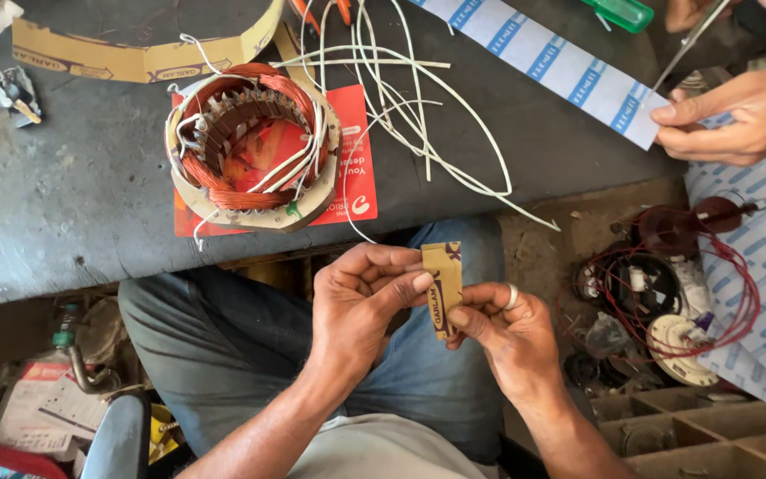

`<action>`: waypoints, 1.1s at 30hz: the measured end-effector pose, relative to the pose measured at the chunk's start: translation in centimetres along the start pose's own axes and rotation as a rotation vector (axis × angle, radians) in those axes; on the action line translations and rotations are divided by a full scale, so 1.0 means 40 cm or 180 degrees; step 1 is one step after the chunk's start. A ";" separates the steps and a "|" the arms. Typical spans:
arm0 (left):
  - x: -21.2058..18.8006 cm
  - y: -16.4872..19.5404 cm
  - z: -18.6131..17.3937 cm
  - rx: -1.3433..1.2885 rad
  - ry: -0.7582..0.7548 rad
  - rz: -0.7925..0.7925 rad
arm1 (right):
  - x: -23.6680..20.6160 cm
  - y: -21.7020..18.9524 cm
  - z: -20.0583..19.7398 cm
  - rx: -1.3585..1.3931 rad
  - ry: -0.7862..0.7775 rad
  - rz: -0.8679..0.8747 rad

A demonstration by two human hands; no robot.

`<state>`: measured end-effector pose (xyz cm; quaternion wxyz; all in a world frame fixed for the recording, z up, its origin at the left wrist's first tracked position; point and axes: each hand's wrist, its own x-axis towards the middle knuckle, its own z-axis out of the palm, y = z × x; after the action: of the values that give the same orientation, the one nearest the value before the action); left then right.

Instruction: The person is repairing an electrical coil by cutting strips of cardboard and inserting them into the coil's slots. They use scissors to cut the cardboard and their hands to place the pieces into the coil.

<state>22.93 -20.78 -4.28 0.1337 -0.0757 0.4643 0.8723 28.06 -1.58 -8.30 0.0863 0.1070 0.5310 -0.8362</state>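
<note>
Below a grey workbench (64, 204) holding a copper-wound stator (250, 146), my left hand (361, 302) and right hand (498, 333) both pinch a small tan paper strip (442, 286) over my lap — likely light, creasable, best held by its edges.

The left hand (361, 297) and right hand (498, 333) pinch a small tan paper strip (442, 282) between their fingertips, below the copper coil (250, 146).

Stator (250, 146) on card (356, 191), left of strip (547, 66).
</note>
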 end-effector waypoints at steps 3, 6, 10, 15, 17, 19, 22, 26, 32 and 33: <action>0.010 -0.015 0.009 0.0089 0.0054 0.0007 | 0.005 -0.002 -0.014 -0.0008 0.0051 0.0035; 0.003 -0.040 0.022 0.0456 0.0229 0.0018 | -0.007 -0.009 -0.024 -0.0081 0.0120 0.0029; -0.028 -0.080 0.036 0.0769 0.0212 0.0598 | -0.017 -0.010 -0.023 0.0112 0.0118 -0.0230; -0.095 -0.110 0.051 0.0994 0.0249 0.0659 | -0.035 -0.019 -0.012 0.0047 0.0172 -0.0468; -0.115 -0.113 0.055 0.1011 0.0316 0.0690 | -0.043 -0.023 -0.007 -0.0053 0.0124 -0.0532; -0.125 -0.112 0.054 0.0848 0.0311 0.0657 | -0.052 -0.022 -0.001 -0.0063 0.0108 -0.0638; -0.143 -0.110 0.051 0.0643 0.0288 0.0645 | -0.067 -0.020 0.006 -0.0043 0.0015 -0.0704; -0.193 -0.109 0.050 0.0905 0.0302 0.0649 | -0.092 -0.017 0.012 -0.0037 -0.0157 -0.0955; -0.289 -0.087 0.047 0.1676 0.0367 0.0953 | -0.120 -0.016 0.027 0.0121 -0.0313 -0.0851; -0.301 -0.080 0.044 0.1657 0.0337 0.1007 | -0.126 -0.015 0.031 0.0126 -0.0417 -0.0831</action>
<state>35.35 -19.58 -2.74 -0.0132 -0.0110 0.6845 0.7288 32.65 -2.28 -5.91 0.0091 -0.0160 0.5171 -0.8557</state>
